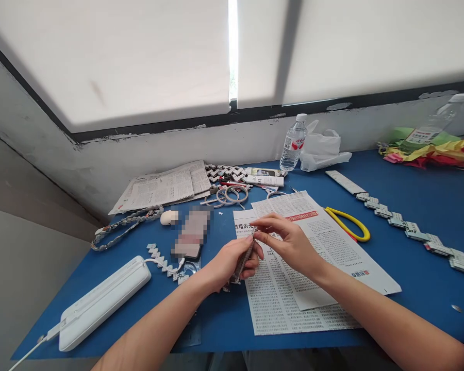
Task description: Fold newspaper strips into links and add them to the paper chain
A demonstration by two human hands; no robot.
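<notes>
Head view: blue table (pixel 410 247) beneath white blinds (pixel 119 62), left hand (pixel 228 264) gripping folded strip (pixel 245 260).

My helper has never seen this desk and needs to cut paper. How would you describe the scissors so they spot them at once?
On the blue table, find the newspaper sheets spread at its middle. The scissors lie at their right edge, the only thing with bright yellow loop handles.
</notes>
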